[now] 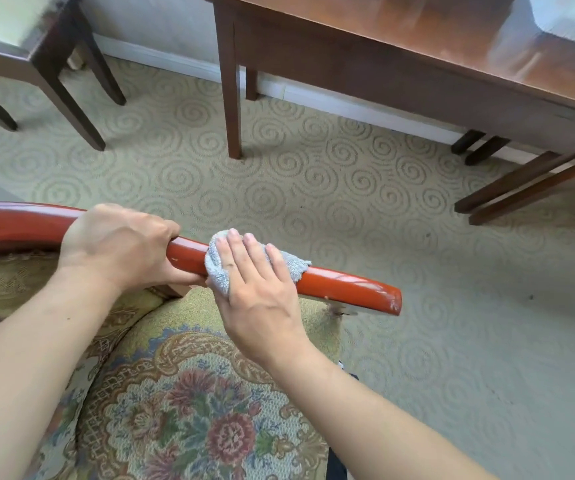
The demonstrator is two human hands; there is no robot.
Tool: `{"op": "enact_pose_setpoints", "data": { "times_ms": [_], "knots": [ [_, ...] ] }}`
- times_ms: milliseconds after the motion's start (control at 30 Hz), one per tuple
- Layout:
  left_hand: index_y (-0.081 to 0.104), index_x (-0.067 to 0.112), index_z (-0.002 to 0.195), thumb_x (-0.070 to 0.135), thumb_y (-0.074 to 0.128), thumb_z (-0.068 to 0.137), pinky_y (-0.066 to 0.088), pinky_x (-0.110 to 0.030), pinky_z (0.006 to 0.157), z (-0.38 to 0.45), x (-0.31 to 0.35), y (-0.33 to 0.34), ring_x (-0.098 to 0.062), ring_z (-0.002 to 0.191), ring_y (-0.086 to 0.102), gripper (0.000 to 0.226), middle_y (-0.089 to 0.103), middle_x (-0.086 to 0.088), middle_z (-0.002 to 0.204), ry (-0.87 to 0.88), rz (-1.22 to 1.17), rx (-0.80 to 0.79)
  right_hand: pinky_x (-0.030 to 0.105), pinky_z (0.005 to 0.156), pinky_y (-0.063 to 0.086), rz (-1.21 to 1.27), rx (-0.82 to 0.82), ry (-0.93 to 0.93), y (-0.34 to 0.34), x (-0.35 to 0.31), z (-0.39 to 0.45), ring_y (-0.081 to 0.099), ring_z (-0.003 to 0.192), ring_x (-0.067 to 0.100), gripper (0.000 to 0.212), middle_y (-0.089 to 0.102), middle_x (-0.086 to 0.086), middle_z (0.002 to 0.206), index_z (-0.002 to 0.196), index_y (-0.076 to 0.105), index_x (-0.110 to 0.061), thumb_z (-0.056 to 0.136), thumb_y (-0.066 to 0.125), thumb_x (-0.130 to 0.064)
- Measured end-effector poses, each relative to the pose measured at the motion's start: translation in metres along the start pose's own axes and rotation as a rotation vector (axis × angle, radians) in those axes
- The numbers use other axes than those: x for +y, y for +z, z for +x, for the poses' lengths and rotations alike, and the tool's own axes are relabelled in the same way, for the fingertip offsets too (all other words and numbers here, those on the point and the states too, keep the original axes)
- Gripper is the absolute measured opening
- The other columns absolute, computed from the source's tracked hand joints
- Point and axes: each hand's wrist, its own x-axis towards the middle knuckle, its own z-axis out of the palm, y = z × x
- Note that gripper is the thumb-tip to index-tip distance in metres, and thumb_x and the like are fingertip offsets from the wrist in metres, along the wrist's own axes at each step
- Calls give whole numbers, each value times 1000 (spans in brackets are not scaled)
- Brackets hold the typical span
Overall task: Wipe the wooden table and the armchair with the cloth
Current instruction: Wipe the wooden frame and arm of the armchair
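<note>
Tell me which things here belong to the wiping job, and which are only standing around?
Job: cloth, red armrest of the armchair, wooden table, left hand gripping the armrest, right hand pressing the cloth.
Around: dark chair, patterned carpet.

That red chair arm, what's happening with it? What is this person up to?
A person is cleaning an armchair. The right hand presses a small grey cloth onto the glossy red wooden armrest, fingers laid flat over it. The left hand grips the same armrest just behind the cloth, as if to steady the chair. The floral seat cushion lies below the arms. The wooden table stands across the carpet, with nobody touching it.
</note>
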Motion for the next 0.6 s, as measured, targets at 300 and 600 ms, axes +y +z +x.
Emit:
{"op": "enact_pose_setpoints", "data": {
  "times_ms": [300,600],
  "knots": [
    [52,32,62,113,10,40,28,-26,60,1,-2,-2,-4,68,66,93,66,19,67,2,-5,-41,51,121,25,190,144,393,-32,124,-96,30,149,27,56,35,7,159,150,41,-3,103,32,-33],
    [52,29,53,108,25,52,26,-24,56,3,-1,0,-11,54,64,84,61,14,53,-51,41,-14,54,123,9,125,52,193,1,5,-31,15,154,29,60,32,2,162,154,36,-12,104,28,-44]
  ]
}}
